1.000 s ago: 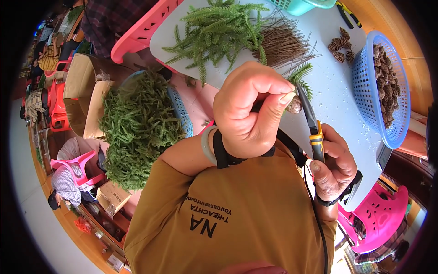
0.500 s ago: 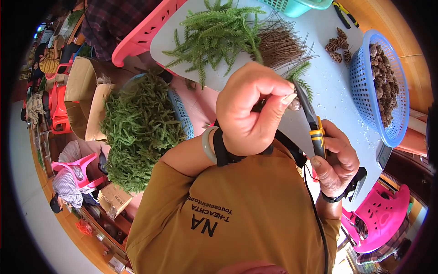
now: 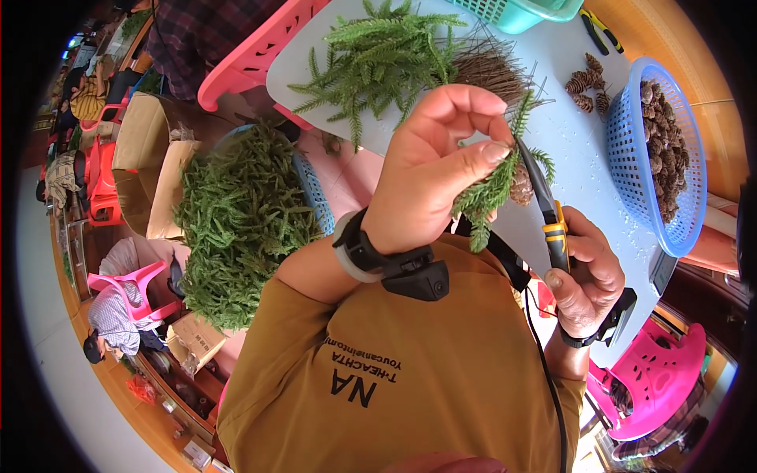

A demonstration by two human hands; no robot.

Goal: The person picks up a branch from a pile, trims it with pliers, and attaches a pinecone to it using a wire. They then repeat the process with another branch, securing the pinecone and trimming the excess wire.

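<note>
My left hand (image 3: 441,162) pinches with thumb and index finger close to the plier jaws, over a green fir-like sprig (image 3: 487,197). Its needled tips stick out above, below and to the right of the fingers. A small brown pine cone (image 3: 521,188) sits against the sprig, just left of the jaws. In my right hand (image 3: 590,272) are pliers (image 3: 554,229) with yellow-and-black handles, their dark jaws pointing up and left to my left fingertips. The jaws look closed or nearly so; what is between them is too small to tell.
On the pale table (image 3: 572,169) are a pile of green sprigs (image 3: 378,59), thin brown stems (image 3: 489,67), several pine cones (image 3: 587,81), other pliers (image 3: 601,31) and a blue basket of cones (image 3: 623,150). A heap of greenery (image 3: 244,229) stands left, beside a cardboard box (image 3: 142,154).
My left hand has turned and tilted back, bringing the sprig and more of the pine cone into sight beneath it. The pliers have shifted only slightly.
</note>
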